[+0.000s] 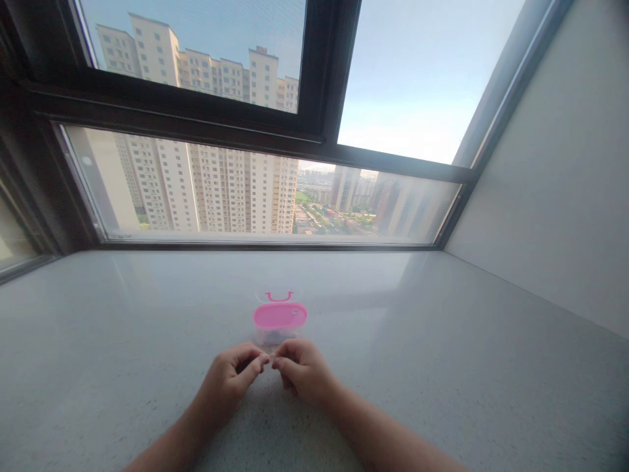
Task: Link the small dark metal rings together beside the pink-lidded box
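Your left forearm (179, 429) reaches across a pale, speckled sill (122, 367), the left hand (233, 373) pinched together at thumb and forefinger; whether anything small sits between, you cannot tell. A loose pinch could let such a piece slip and vanish among the speckles. At centre, just beyond your fingertips, stands a box (276, 336); a forward jerk of your knuckles could bump it. Your right hand (305, 373) mirrors the pinch, its hold equally hidden; tips this near could knock each other and jar it loose. The box looks see-through, a greyish patch showing inside, its oval lid (274, 316) bright pink with a small round mark toward the right, a curved pink handle (279, 299) just behind.
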`<state>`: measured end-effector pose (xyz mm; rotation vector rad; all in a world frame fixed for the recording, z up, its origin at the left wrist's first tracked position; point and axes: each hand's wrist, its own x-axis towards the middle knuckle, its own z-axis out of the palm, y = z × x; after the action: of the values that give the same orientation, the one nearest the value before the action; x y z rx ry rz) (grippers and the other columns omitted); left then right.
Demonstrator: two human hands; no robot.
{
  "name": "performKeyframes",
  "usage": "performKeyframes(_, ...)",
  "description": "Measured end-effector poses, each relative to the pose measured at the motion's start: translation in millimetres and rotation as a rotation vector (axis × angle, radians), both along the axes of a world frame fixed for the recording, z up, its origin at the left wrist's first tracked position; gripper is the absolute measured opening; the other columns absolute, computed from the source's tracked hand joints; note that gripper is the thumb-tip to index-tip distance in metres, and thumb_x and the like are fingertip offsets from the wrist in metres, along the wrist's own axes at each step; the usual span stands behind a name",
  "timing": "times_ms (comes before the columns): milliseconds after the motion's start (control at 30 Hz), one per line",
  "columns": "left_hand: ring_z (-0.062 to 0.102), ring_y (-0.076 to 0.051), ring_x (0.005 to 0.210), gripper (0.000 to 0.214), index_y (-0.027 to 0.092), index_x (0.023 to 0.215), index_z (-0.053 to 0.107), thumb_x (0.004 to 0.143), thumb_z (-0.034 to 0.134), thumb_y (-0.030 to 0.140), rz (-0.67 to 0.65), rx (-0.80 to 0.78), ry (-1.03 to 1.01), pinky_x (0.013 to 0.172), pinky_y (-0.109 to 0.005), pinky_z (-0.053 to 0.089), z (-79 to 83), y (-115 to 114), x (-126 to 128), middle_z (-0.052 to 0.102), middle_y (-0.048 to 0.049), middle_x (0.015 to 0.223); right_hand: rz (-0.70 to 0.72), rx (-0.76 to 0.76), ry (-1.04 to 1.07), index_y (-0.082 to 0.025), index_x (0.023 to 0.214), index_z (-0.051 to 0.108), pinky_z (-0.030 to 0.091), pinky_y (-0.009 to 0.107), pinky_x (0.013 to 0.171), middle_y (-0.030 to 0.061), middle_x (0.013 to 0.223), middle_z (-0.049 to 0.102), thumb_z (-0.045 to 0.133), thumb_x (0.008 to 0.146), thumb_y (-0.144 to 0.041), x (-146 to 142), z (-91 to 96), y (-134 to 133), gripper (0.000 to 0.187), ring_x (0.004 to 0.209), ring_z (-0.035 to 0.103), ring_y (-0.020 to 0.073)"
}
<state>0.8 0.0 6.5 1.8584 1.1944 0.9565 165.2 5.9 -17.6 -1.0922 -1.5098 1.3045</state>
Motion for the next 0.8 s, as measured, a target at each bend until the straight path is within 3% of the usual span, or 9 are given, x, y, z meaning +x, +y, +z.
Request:
performKeyframes(567,0.054,-0.017,0.067,0.023,0.015,0.072,0.066,0.079,0.05,0.028,-0.026,0.013,-0.005,0.062,-0.023,0.041,1.1,-0.8,0.0,0.06,-0.0026,0.068,-0.001,-0.013,0.015,-0.014,0.068,0.056,0.027,0.017,0.034,-0.0071,0.039,0.044,0.045,0.065,-0.012,0.1,1.6,0.0,0.012,0.031,0.034,0.0057)
performKeyframes(800,0.05,-0.015,0.063,0.021,0.015,0.081,0.068,0.081,0.051,0.028,-0.049,0.032,-0.024,0.058,-0.022,0.04,-4.3,0.7,-2.5,0.059,-0.0025,0.07,0.047,0.026,0.074,-0.014,0.077,0.056,0.023,0.015,0.031,-0.0081,0.04,0.045,0.047,0.072,-0.02,1.5,-1.7,1.5,0.011,0.029,0.033,0.0052)
